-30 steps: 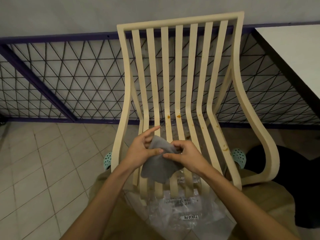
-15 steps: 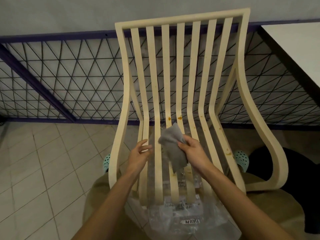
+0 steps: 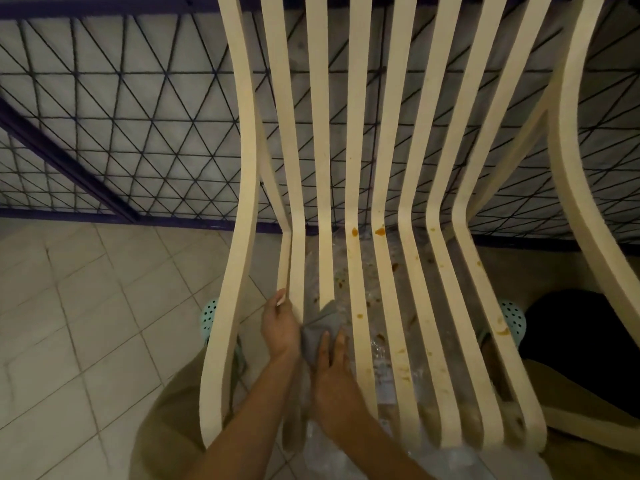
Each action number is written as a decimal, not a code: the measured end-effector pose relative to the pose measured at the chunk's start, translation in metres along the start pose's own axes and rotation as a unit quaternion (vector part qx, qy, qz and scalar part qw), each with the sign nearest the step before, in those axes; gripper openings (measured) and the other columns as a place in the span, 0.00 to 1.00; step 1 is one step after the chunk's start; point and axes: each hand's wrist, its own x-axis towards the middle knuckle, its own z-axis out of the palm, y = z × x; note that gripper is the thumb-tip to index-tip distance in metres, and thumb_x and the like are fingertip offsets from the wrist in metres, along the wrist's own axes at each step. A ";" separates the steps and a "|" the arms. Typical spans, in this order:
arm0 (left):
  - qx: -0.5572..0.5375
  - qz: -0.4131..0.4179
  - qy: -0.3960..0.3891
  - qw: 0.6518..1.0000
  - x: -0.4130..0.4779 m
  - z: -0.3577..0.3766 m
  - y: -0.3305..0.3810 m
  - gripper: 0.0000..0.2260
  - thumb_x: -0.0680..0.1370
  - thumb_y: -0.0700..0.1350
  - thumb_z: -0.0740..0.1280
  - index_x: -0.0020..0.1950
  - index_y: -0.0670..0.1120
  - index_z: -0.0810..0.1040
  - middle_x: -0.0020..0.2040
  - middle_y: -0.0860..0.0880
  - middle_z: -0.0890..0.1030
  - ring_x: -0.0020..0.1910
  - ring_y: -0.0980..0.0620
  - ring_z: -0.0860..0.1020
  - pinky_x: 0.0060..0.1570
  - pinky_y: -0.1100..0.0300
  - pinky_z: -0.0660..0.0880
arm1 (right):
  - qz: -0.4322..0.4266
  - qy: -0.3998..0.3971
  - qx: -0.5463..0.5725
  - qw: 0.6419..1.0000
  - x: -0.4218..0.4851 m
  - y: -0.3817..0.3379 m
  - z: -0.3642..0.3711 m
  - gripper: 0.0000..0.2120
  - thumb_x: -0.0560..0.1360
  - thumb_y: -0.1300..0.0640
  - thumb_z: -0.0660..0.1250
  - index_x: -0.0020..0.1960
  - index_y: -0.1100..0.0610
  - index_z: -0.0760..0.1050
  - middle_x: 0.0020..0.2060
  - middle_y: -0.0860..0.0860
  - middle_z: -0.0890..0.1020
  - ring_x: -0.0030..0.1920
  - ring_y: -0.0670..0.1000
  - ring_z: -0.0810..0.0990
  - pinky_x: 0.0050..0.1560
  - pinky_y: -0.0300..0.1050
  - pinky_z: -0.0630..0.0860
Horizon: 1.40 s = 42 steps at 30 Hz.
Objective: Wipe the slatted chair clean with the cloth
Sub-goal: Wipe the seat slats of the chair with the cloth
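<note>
above pale tiles (image 3: 86, 306) by a mesh railing (image 3: 138, 116), right hand (image 3: 334, 372) flattens cloth (image 3: 323, 325) on stained chair (image 3: 250, 161); left hand (image 3: 280, 329) unclear.

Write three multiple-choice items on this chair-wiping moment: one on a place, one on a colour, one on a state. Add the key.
1. Where is the cloth?
A. Low on the left side of the chair seat, between the left hand and the right hand.
B. Draped over the top rail of the backrest.
C. Lying on the floor tiles.

2. What colour is the cloth?
A. Red.
B. Grey.
C. White.

3. What state are the slats to the right of the hands in?
A. Covered by the cloth.
B. Spotless.
C. Marked with orange-brown stains.

Key: 1 A, the cloth lies on the seat under the right hand's flat fingers. 2 B, it shows grey against the cream slats. 3 C, blobs and smears dot those slats.
</note>
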 end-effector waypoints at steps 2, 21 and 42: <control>-0.026 -0.023 0.008 0.999 0.009 0.014 -0.005 0.11 0.82 0.39 0.59 0.61 0.46 0.77 0.62 0.46 0.78 0.62 0.47 0.75 0.67 0.50 0.70 | 0.002 0.006 -0.004 1.000 0.021 0.001 -0.005 0.36 0.82 0.58 0.52 0.71 0.60 0.24 0.73 0.60 0.28 0.78 0.62 0.43 0.70 0.49 0.64; -0.132 -0.076 0.071 0.986 0.116 0.114 0.043 0.17 0.82 0.52 0.58 0.61 0.45 0.79 0.55 0.44 0.81 0.56 0.43 0.79 0.60 0.49 0.74 | 0.012 0.144 0.332 0.932 0.257 -0.024 -0.106 0.13 0.76 0.71 0.57 0.37 0.56 0.69 0.35 0.50 0.73 0.37 0.48 0.72 0.35 0.33 0.69; -0.147 0.176 -0.003 0.973 0.098 0.122 0.171 0.20 0.82 0.45 0.59 0.74 0.51 0.65 0.74 0.51 0.66 0.72 0.52 0.65 0.72 0.50 0.64 | -0.197 0.257 0.057 0.944 0.238 -0.090 -0.277 0.10 0.75 0.70 0.59 0.49 0.66 0.78 0.48 0.61 0.80 0.49 0.59 0.78 0.42 0.37 0.68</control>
